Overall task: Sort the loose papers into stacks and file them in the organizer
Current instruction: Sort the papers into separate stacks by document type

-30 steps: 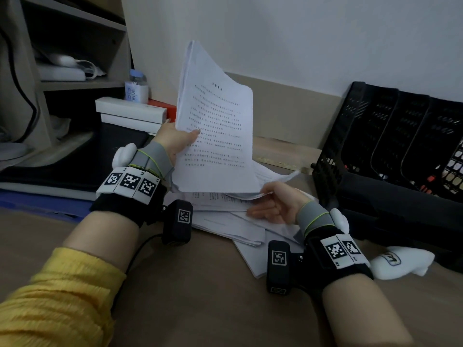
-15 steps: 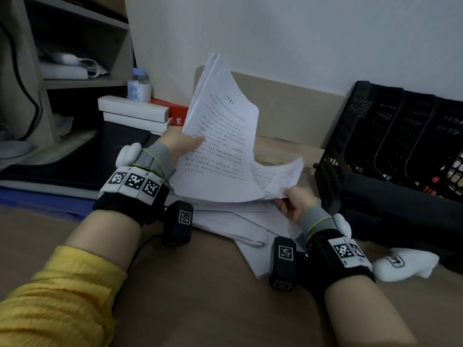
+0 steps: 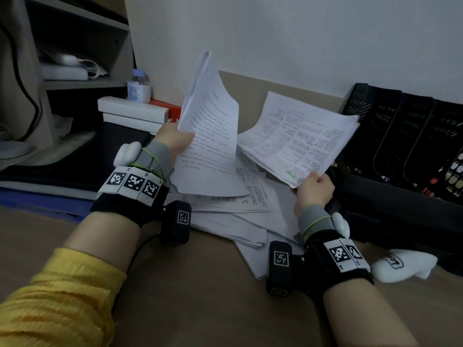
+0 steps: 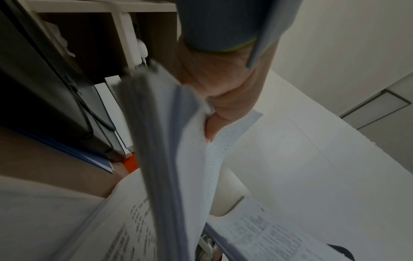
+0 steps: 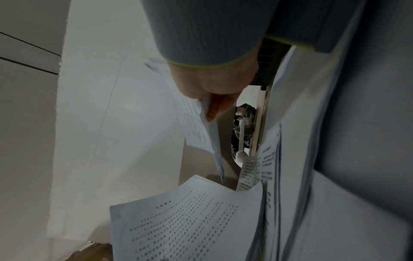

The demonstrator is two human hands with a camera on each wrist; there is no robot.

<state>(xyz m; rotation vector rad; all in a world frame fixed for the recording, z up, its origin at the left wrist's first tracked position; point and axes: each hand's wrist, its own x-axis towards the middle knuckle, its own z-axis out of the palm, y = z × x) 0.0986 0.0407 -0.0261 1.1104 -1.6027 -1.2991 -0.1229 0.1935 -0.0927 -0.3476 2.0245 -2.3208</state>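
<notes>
Head view: left hand (image 3: 175,141) holds one stack (image 3: 208,136), right hand (image 3: 314,189) pinches a bundle (image 3: 298,136). Best keep edges even, then slide into the organizer (image 3: 406,136).

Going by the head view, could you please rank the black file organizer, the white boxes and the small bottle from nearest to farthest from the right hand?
From the right hand, which pinches a sheaf of papers:
1. Black file organizer, just to its right, almost beside it.
2. White boxes, stacked far to the left, past the left hand.
3. Small bottle, on top of those boxes, slightly farther back.
</notes>
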